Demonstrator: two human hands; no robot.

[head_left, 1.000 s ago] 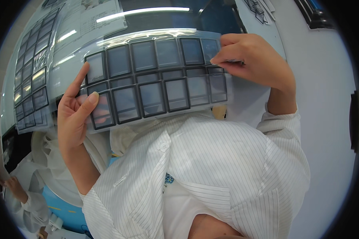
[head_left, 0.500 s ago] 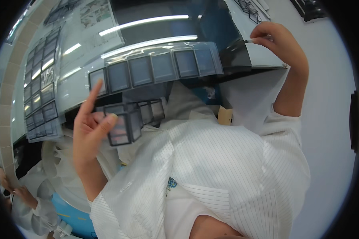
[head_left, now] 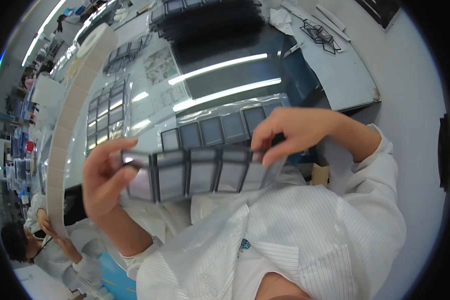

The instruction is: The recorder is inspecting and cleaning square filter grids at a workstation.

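A clear film strip (head_left: 202, 175) with several black-bordered rectangular panels stretches between my two hands, over the near table edge and my lap. My left hand (head_left: 102, 175) pinches its left end between thumb and fingers. My right hand (head_left: 292, 132) closes thumb and fingers on the upper edge near its right end. The strip is slightly blurred. Just beyond it, a similar strip of panels (head_left: 211, 131) lies flat on the table, partly covered by my right hand. A small slim white tool (head_left: 293, 50) lies beside the dark glossy mat (head_left: 225, 75).
A stack of dark framed sheets (head_left: 210, 25) stands at the back. More panel sheets (head_left: 106, 112) lie at left. Thin black frame pieces (head_left: 320, 36) and crumpled white paper (head_left: 281, 21) are at far right. At lower left, a co-worker (head_left: 50, 245) sits beside a beige divider (head_left: 65, 130).
The slim tool has left my right hand and lies on the table. My right hand came down and took the strip's right end, and the strip is now spread out. The view shifted.
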